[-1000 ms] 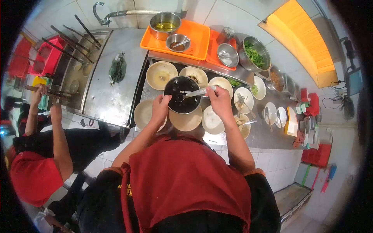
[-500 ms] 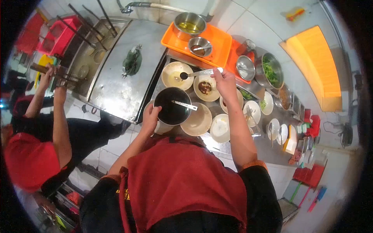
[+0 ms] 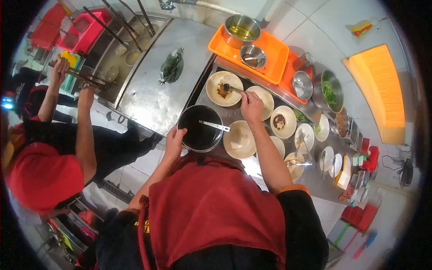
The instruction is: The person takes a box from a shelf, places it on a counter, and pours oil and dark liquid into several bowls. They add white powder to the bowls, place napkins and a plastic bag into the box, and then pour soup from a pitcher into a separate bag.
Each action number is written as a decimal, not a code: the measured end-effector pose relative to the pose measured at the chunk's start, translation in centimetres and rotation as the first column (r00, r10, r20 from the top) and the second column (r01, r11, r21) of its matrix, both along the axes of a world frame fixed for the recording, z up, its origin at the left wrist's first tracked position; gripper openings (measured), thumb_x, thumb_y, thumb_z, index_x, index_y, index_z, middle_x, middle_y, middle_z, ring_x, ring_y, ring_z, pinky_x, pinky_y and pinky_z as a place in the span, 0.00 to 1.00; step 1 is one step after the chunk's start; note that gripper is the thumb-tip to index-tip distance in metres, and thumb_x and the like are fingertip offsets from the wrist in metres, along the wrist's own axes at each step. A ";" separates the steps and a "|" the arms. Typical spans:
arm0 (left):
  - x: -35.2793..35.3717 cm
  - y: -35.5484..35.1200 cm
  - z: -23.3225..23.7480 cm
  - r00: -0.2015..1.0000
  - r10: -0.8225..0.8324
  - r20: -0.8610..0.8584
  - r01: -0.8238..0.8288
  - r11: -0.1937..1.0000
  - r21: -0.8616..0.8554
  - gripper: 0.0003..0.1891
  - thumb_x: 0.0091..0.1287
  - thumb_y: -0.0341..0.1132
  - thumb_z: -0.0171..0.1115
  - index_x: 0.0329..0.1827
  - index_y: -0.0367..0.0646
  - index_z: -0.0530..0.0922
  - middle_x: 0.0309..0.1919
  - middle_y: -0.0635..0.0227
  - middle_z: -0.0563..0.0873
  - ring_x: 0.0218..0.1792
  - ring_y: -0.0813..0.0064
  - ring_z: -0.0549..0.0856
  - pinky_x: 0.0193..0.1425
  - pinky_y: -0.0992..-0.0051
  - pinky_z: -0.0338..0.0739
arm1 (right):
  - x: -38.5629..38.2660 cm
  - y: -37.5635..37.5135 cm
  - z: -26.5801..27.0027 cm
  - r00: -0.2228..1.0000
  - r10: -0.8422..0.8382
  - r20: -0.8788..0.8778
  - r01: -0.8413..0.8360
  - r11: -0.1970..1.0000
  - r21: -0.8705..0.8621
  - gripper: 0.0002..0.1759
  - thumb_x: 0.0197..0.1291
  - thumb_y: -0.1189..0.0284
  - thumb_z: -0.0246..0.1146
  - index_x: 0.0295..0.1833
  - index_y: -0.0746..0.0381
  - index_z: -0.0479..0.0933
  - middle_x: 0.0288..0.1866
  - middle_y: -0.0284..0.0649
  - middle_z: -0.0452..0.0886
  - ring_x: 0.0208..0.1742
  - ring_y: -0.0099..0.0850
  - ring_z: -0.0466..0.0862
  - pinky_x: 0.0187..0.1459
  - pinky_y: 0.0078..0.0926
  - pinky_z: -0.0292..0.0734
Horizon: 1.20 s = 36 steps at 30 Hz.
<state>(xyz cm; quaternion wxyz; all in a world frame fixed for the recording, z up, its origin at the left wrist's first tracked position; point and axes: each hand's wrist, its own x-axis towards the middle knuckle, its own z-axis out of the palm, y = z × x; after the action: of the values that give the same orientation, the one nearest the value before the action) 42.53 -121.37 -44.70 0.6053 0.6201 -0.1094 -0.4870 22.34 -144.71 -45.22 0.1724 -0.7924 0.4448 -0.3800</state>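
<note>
Steel pot point(image 3: 200, 148) of dark liquid, held at the counter's front left corner; whether its base touches the counter cannot be told. The left hand point(image 3: 174, 141) grips its wall at the rim, thumb uppermost. The pot is probably stiff and moderately heavy, its contents liable to slop if tipped; the rim, possibly slick when wet, appears the natural hold, pinched between thumb and fingers. A measuring spoon point(image 3: 215, 125) leans inside, its pale handle crossing the rim. The right hand point(image 3: 252, 108) is closed on the handle end of a second spoon point(image 3: 236, 89), presumably light and rigid, best held far from its dark bowl end. That end lies over the reddish-brown contents of a cream bowl point(image 3: 230, 101) near the counter's left edge; contact is unclear. Nearby: a pale bowl point(image 3: 240, 140) toward the front edge and another bowl point(image 3: 292, 127) with dark contents farther right. Along the back edge, a raised ledge bears an orange tray point(image 3: 280, 49). Beyond the left edge, a dark green bundle point(image 3: 172, 67) rests on a steel top point(image 3: 148, 96); a co-worker point(image 3: 49, 175) stands farther left.
</note>
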 end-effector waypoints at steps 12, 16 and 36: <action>0.0 -2.9 -1.0 0.997 -0.078 0.018 0.079 0.996 -0.033 0.15 0.66 0.40 0.59 0.45 0.36 0.80 0.36 0.70 0.82 0.37 0.79 0.78 0.39 0.77 0.72 | -1.7 -0.2 -1.0 0.980 -0.156 0.123 0.134 0.977 0.169 0.11 0.67 0.68 0.62 0.38 0.65 0.82 0.30 0.48 0.80 0.28 0.43 0.79 0.31 0.36 0.72; -0.2 -3.5 -0.6 0.992 -0.124 0.009 0.124 0.991 -0.050 0.13 0.66 0.39 0.59 0.43 0.37 0.80 0.35 0.71 0.82 0.36 0.80 0.78 0.38 0.78 0.71 | -2.2 -0.7 -1.2 0.998 -0.038 0.046 0.035 0.998 0.056 0.11 0.67 0.69 0.62 0.37 0.66 0.82 0.30 0.49 0.80 0.28 0.43 0.80 0.32 0.37 0.73; -2.6 -5.3 0.6 0.981 -0.167 0.102 0.163 0.986 0.043 0.15 0.65 0.43 0.59 0.39 0.38 0.81 0.30 0.73 0.81 0.28 0.82 0.75 0.31 0.76 0.66 | -3.7 0.4 4.0 0.738 -0.413 0.534 -0.029 0.771 0.636 0.18 0.71 0.62 0.62 0.35 0.66 0.83 0.20 0.27 0.72 0.22 0.15 0.67 0.24 0.19 0.62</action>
<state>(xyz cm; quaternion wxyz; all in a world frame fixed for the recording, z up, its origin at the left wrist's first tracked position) 39.95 -126.69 -44.10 0.5455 0.6440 -0.1840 -0.5039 18.63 -144.32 -41.24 0.5166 -0.4588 0.5384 -0.4826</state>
